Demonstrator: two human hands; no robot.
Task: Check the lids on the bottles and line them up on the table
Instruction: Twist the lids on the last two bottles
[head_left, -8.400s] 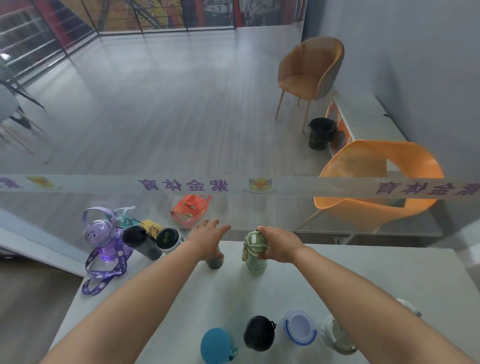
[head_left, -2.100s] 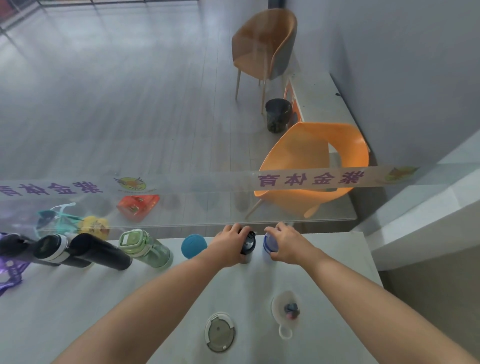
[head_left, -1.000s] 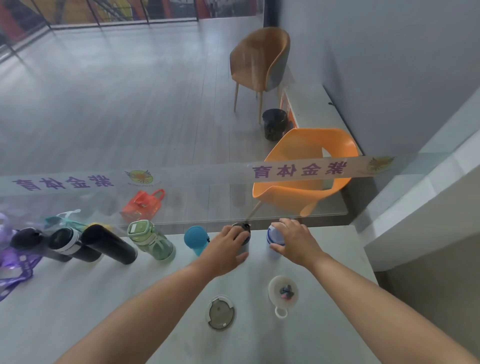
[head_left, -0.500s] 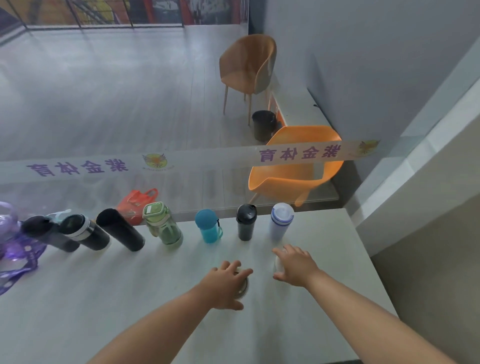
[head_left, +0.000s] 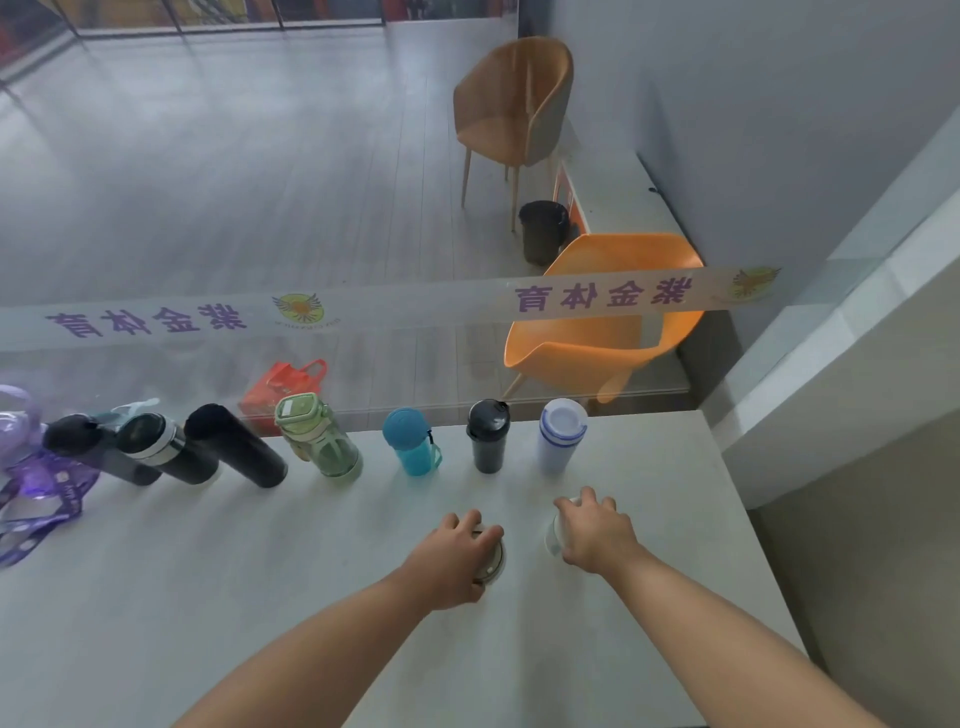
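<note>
Several bottles stand in a row along the far edge of the white table (head_left: 260, 597): a white bottle with blue bands (head_left: 560, 435), a black cup (head_left: 487, 435), a blue bottle (head_left: 413, 441), a green bottle (head_left: 318, 435), a tall black flask (head_left: 236, 446), two more dark bottles (head_left: 156, 448) and a purple bottle (head_left: 15, 421) with a strap. Nearer to me, my left hand (head_left: 452, 558) covers the grey-lidded cup (head_left: 492, 564) from above. My right hand (head_left: 595, 532) grips the clear-lidded white cup (head_left: 555, 535). Both cups are mostly hidden under the hands.
A glass panel with a printed band (head_left: 597, 299) rises right behind the bottle row. Beyond it are an orange chair (head_left: 597, 353), a tan chair (head_left: 514, 104), a dark bin (head_left: 543, 231) and a red bag (head_left: 283, 387). The table's right edge (head_left: 748, 519) lies close to my right hand.
Both hands left the black cup and white bottle at the row and drew back. They came down onto the two cups nearer to me. The camera tilted up.
</note>
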